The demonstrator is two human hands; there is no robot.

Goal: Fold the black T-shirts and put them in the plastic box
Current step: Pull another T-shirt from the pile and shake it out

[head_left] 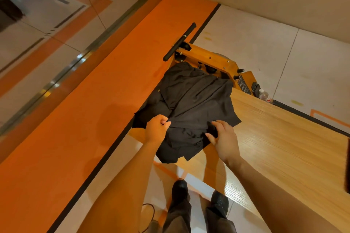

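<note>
Crumpled black cotton T-shirts [193, 108] heaped at corner of pale wood-grain worktop [280, 138], under both hands. Left hand [156, 128] fingers pinch fabric fold, likely to lift one shirt free. Right hand [223, 138] fingers spread, flat on cloth, apparently steadying pile. Plastic box not in view.

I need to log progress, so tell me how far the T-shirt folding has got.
Nothing looks done: the black T-shirts lie in a crumpled heap on the wooden table. In hand: the left hand pinches fabric at the heap's edge, and the right hand rests open on it. Left: all folding and boxing; no plastic box is in view.
</note>
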